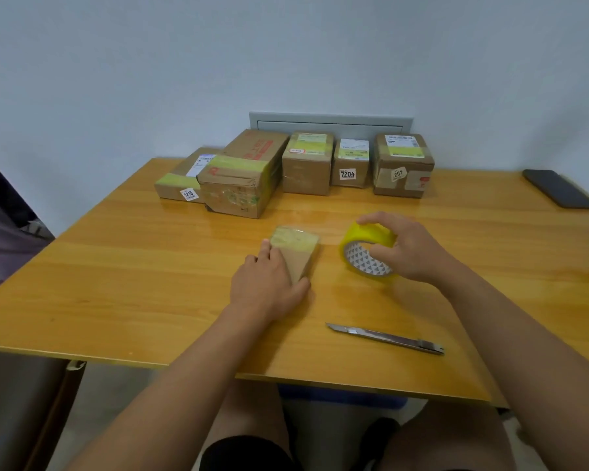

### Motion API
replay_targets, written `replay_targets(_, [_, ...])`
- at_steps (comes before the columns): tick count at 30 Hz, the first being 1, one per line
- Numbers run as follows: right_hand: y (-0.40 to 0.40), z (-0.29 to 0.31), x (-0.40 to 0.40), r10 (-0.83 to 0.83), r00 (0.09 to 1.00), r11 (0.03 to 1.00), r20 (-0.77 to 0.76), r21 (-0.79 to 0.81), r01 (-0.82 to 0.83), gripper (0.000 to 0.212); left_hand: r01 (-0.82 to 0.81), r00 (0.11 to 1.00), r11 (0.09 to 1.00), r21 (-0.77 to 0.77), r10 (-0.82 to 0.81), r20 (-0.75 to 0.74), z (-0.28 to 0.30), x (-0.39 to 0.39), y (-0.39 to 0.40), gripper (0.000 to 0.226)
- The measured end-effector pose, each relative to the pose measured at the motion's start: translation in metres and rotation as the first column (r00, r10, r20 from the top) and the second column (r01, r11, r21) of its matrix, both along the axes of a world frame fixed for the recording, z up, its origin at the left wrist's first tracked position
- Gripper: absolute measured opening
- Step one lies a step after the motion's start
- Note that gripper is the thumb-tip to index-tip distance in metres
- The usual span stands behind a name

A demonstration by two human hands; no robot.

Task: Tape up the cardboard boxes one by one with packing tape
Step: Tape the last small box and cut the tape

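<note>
Nearest, on the wooden bench point(116, 273): a metal utility knife point(385, 338), lying flat, blade end pointing left, untouched. Just beyond it, left hand point(269, 283) laid palm-down on a small cardboard box point(300, 256), fingers flat along its left side, thumb at the near corner – pressing, not pinching; yellowish tape across the box's far end. Right hand point(405, 249) curled over a roll of yellow packing tape point(364, 253), tilted on its edge, fingers draped across the top, thumb at the core. Box and roll near each other, not touching. Farther back, against the wall, a row of five taped boxes point(306, 164) with labels. Far right – a dark phone point(560, 188), face down.
</note>
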State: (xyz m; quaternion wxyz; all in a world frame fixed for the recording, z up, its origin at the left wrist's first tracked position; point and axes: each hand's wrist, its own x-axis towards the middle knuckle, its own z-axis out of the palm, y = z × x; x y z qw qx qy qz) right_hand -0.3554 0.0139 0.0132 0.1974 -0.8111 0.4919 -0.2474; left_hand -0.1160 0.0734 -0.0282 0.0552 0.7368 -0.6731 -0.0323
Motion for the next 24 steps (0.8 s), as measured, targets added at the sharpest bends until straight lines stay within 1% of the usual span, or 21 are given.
replay_targets(3, [-0.006,0.001,0.001,-0.013,0.999,1.0,-0.039,-0.005,0.013,0.045,-0.008,1.0,1.0,0.001,0.008,0.008,0.002,0.0,0.0,0.084])
replay_targets(5, [-0.009,-0.001,0.001,-0.027,0.999,1.0,-0.034,-0.016,0.027,0.045,-0.003,1.0,1.0,-0.01,0.003,0.006,0.004,0.001,-0.002,0.092])
replay_targets(8, [-0.011,-0.003,0.002,-0.038,0.999,0.999,-0.014,-0.022,0.037,0.046,0.0,1.0,1.0,0.014,0.0,0.029,0.011,0.004,-0.014,0.103])
replay_targets(11, [-0.009,-0.004,0.002,-0.039,0.999,0.999,-0.017,-0.023,0.039,0.046,0.015,0.993,1.0,-0.021,-0.013,0.119,0.012,0.004,-0.029,0.1])
replay_targets(13, [-0.008,-0.005,0.002,-0.036,0.999,0.999,-0.008,-0.029,0.036,0.046,0.016,0.99,0.999,-0.05,-0.008,0.144,0.011,0.002,-0.035,0.096])
replay_targets(15, [-0.008,-0.006,0.003,-0.036,0.999,0.999,0.004,-0.033,0.036,0.046,0.027,0.994,0.998,-0.06,-0.021,0.111,0.008,0.002,-0.04,0.093])
replay_targets(16, [-0.008,-0.007,0.004,-0.038,0.999,0.999,0.006,-0.037,0.038,0.046,0.057,0.994,0.997,-0.056,-0.052,0.098,0.007,0.002,-0.043,0.092])
replay_targets(19, [-0.012,-0.009,0.008,-0.043,0.999,0.997,0.005,-0.058,0.043,0.045,0.215,0.974,0.977,0.002,-0.215,0.078,0.004,0.004,-0.056,0.085])
replay_targets(21, [-0.013,-0.009,0.011,-0.042,0.999,0.997,-0.015,-0.06,0.041,0.044,0.283,0.958,0.958,0.041,-0.284,0.035,0.004,0.005,-0.063,0.082])
replay_targets(24, [-0.013,-0.007,0.013,-0.037,0.999,0.998,-0.017,-0.05,0.036,0.054,0.292,0.956,0.955,0.045,-0.29,-0.047,0.003,0.006,-0.07,0.083])
